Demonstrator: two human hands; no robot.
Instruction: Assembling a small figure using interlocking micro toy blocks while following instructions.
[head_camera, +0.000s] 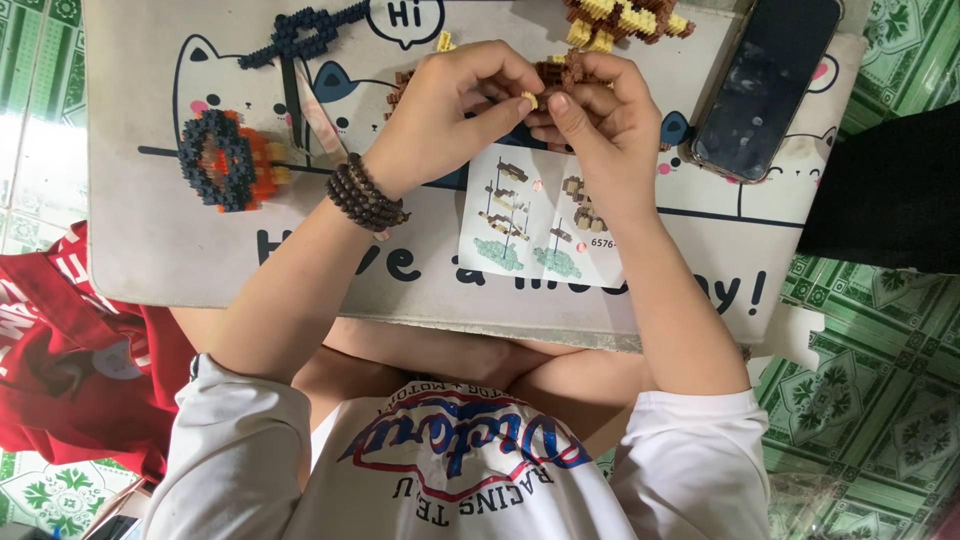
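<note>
Two bare hands meet above the middle of the mat, and we take the scene from our own lap outward. Nearest to us, our white printed shirt (450, 470) fills the bottom of the view, with both forearms rising away from it. The left hand (450, 115), which wears a dark brown beaded bracelet (365, 195) at the wrist, curls over from the left; the right hand (600, 125) comes in from the right. Between them we pinch a tiny pale yellow plastic brick (529, 99): the left thumb and forefinger close on it and the right thumb presses against it from the other side, so both grips are shut tight around small parts. Just beyond the brick, touching the right fingertips, sits the small brown brick-built piece (560, 72) that the right hand cradles; the yellow brick lies just on the near side of it, toward us. Both hands are equally close to that joint.

Under the wrists lies a white folded instruction sheet with building diagrams (535, 225), flat on the pale cat-patterned mat (150, 240). Further left rests a dark blue and orange brick ring (222, 160), well apart from the hands. At the far edge we see a dark blue brick bow shape (300, 35), a yellow and brown brick model (625, 18), and, at far right, a black smartphone (765, 85) lying slanted.
</note>
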